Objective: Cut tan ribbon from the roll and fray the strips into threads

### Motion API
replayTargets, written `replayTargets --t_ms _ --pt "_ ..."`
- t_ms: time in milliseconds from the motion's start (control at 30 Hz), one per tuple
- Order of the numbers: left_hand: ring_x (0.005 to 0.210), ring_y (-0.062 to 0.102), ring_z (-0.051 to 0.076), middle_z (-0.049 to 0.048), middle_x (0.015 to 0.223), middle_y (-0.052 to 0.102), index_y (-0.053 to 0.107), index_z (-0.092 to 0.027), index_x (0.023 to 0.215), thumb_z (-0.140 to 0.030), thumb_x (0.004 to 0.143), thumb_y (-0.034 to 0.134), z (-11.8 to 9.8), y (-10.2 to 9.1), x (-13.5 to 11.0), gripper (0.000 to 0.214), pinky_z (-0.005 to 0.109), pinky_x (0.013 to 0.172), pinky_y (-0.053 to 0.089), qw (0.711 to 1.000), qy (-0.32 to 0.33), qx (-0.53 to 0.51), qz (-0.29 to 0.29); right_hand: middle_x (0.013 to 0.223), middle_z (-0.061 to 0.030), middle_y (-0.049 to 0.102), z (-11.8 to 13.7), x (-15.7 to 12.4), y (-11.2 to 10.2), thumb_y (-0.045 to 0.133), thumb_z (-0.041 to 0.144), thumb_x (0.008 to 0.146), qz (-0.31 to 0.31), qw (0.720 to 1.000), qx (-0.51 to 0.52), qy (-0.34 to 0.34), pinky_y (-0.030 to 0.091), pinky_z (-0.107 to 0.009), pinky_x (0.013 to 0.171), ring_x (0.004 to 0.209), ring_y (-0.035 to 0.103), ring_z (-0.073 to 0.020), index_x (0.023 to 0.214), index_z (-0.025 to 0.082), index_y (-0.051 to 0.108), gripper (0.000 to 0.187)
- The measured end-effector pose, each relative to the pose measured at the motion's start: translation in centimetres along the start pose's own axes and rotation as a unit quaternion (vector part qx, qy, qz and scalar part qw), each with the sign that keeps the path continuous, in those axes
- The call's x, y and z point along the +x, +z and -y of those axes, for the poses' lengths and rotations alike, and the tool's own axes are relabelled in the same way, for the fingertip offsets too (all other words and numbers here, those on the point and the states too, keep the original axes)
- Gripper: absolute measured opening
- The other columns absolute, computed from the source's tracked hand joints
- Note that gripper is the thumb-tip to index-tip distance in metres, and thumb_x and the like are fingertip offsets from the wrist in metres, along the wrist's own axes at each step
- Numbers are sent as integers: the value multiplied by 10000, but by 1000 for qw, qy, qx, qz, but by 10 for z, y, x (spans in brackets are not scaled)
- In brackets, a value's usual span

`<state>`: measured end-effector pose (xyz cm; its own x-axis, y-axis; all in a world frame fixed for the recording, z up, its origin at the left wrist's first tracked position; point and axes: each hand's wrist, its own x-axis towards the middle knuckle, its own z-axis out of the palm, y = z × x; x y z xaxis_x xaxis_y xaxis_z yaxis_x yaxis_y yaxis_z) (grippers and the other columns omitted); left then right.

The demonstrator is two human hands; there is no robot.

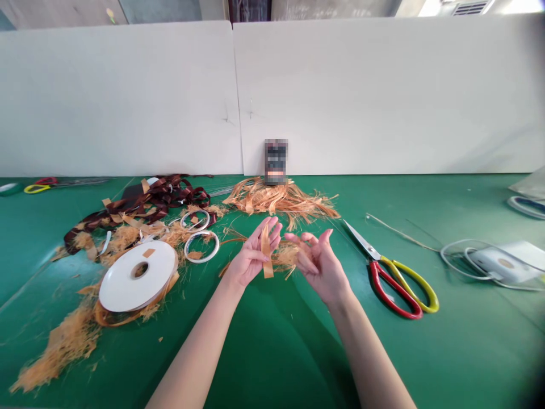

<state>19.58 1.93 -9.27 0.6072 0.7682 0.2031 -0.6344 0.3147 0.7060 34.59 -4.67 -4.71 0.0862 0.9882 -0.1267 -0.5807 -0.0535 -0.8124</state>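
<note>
My left hand pinches a short piece of tan ribbon between thumb and fingers; the strip lies upright across the fingers. To its right, my right hand is raised with the palm turned inward and fingers apart, and I see nothing in it. Beneath and behind both hands lies a small tangle of frayed tan threads. Farther back is a spread bundle of cut orange-tan ribbon strips. Scissors with one red and one yellow handle rest to the right of my right hand, blades slightly apart.
On the left lie a white ribbon spool, white rings, dark brown ribbon and frayed tan scraps. A pixelated dark box stands at the white partition. A white device with cable sits right.
</note>
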Motion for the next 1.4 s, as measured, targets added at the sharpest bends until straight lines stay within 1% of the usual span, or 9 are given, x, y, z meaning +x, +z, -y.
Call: replayTargets --t_ms 233,467,700,900,1033,1133,1200,1300,1400 --pt "1430 197 213 -52 1503 370 499 -301 1315 98 548 467 -2 1 -1 865 386 1189 158 1000 12 9 4 475 95 229 -7 -7 0 638 555 770 115 960 -225 121 62 -243 423 430 144 -48 717 125 662 434" --pt "1424 217 236 -24 1518 345 493 -284 1323 115 536 482 -1 2 0 882 396 1179 182 1000 0 2 6 485 88 275 -4 -5 -2 638 570 747 0 979 -197 -52 130 -243 443 442 178 -62 720 183 597 390" --pt "1429 197 216 -12 1523 337 478 -253 1334 111 554 459 -3 1 -1 860 368 1180 184 1000 23 -2 -3 430 65 378 -19 2 -6 759 488 605 19 872 -490 3 176 -244 430 422 264 -71 729 147 732 364" --pt "1421 229 213 -10 1536 309 472 -254 1330 125 538 484 -2 3 0 878 360 1177 211 1000 -1 -3 -6 756 -38 623 -13 0 -8 721 424 718 18 936 -316 -152 450 -299 644 732 570 -176 681 209 711 219" --pt "1417 239 229 -13 1537 305 461 -262 1335 103 541 498 -1 4 0 875 378 1177 210 1000 -17 15 -13 1301 -24 556 -5 -6 -2 714 378 758 73 969 -155 -176 399 -371 980 1217 479 -236 661 235 663 180" --pt "1420 230 229 -33 1539 299 455 -284 1334 82 545 495 -2 3 -1 871 390 1176 212 999 -13 33 -19 1297 -28 576 -3 -9 2 700 381 772 79 991 -78 -80 494 -303 777 813 633 -139 660 213 607 223" --pt "1420 230 223 -38 1537 302 444 -291 1341 74 546 493 -2 2 -1 876 386 1178 212 999 -3 43 -17 1138 -32 651 -4 -8 3 682 390 787 37 996 -69 -54 432 -223 521 463 443 -26 694 202 597 226" --pt "1425 214 217 -45 1536 301 437 -298 1348 77 559 492 -1 1 -1 876 383 1179 214 998 19 53 -10 733 13 643 -8 -5 3 640 457 802 -19 994 -100 -33 232 -206 371 370 180 -15 767 193 599 270" --pt "1425 217 204 -43 1532 312 452 -294 1342 91 570 492 0 2 0 864 375 1180 205 998 44 34 -14 640 21 612 -16 -1 4 720 496 704 -42 975 -217 14 288 -204 404 405 347 -38 824 174 619 358"
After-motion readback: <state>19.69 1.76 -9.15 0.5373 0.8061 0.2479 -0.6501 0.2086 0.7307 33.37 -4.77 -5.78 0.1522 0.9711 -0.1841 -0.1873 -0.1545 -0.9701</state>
